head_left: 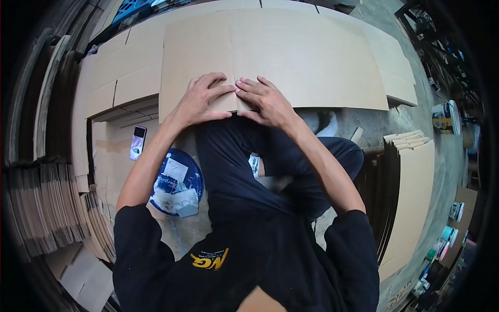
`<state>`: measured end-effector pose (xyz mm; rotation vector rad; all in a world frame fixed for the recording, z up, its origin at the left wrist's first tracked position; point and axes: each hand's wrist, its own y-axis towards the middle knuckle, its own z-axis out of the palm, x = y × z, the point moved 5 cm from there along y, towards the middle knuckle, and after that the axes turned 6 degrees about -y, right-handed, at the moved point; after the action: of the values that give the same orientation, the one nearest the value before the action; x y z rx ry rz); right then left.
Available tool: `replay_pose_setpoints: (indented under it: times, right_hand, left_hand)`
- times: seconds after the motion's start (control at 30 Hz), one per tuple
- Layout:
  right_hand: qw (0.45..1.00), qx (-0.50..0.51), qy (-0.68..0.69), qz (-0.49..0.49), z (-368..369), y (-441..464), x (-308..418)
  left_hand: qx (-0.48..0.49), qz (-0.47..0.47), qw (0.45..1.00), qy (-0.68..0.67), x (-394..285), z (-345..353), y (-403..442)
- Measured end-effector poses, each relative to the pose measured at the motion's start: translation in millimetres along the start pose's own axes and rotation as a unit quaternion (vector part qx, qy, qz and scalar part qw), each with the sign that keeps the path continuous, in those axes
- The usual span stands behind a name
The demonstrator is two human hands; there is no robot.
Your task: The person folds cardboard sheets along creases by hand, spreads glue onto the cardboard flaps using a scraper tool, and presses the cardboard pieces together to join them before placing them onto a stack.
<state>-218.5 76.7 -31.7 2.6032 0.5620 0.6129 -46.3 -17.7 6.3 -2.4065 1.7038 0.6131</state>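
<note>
A large flat cardboard sheet (312, 57) lies on other cardboard in front of me, with a crease running from its far edge to its near edge. My left hand (205, 99) rests on the sheet just left of the crease, fingers bent and apart, thumb at the near edge. Close beside it, my right hand (262, 100) lies over the crease with fingers spread and its thumb also at the near edge. The fingertips of both hands nearly meet. Neither hand is wrapped round anything.
A phone (138, 143) and a round blue lid (195, 171) with a crumpled packet are at my left. Stacked cardboard (47, 208) stands far left, more cardboard (413, 192) at my right. Tubs, one a paint bucket (446, 117), line the right side.
</note>
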Motion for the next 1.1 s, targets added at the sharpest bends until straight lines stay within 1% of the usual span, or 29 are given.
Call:
replay_pose_setpoints:
  times: [0.07,0.1,0.17,0.2,0.23,0.27,0.4,0.5,0.57,0.7,0.8,0.87,0.9,0.97,1.1]
  right_hand:
    - [1.0,-0.002,-0.011,-0.011,-1,-4,-2]
    - [0.998,0.049,-0.028,-0.002,-17,-32,-6]
    - [0.998,0.043,-0.048,-0.006,-19,-35,-5]
    - [0.998,0.048,-0.046,-0.005,-20,-39,-5]
    - [0.997,0.05,-0.059,-0.011,-19,-41,-3]
    - [0.996,0.044,-0.075,-0.017,-18,-40,-2]
    - [0.994,0.051,-0.095,-0.005,-23,-41,1]
    - [0.994,0.064,-0.087,-0.013,-22,-40,1]
    - [0.995,0.054,-0.086,-0.02,-20,-40,1]
    - [0.996,0.05,-0.065,-0.016,-23,-42,-2]
    - [0.998,0.045,-0.053,-0.012,-20,-41,-2]
    - [0.999,0.034,-0.01,0.02,-21,-42,-5]
    - [0.999,0.035,-0.011,0.018,-22,-40,-4]
    - [0.998,0.036,0.014,0.057,-26,-40,-4]
    - [0.996,0.033,0.024,0.082,-27,-40,-4]
  left_hand:
    - [-0.026,0.003,0.999,0.038,-9,-4,4]
    - [-0.046,0.003,0.999,-0.013,-26,25,11]
    - [-0.025,-0.012,1.0,0.01,-28,24,17]
    - [-0.024,-0.014,1.0,0.005,-32,24,20]
    - [-0.004,-0.016,1.0,-0.002,-36,24,22]
    - [0.016,-0.015,1.0,-0.003,-36,22,24]
    - [0.019,0.019,1.0,-0.008,-34,25,29]
    - [0.014,0.042,0.999,-0.016,-33,26,29]
    - [0.046,0.006,0.999,-0.025,-32,26,29]
    - [0.043,0.026,0.998,-0.023,-31,30,27]
    - [0.046,0.012,0.999,-0.02,-29,31,22]
    - [0.03,0.018,0.999,-0.016,-29,32,18]
    - [0.028,0.017,0.999,-0.016,-29,33,18]
    - [0.009,0.024,0.999,-0.023,-31,34,17]
    - [-0.013,0.012,0.999,-0.034,-32,40,14]
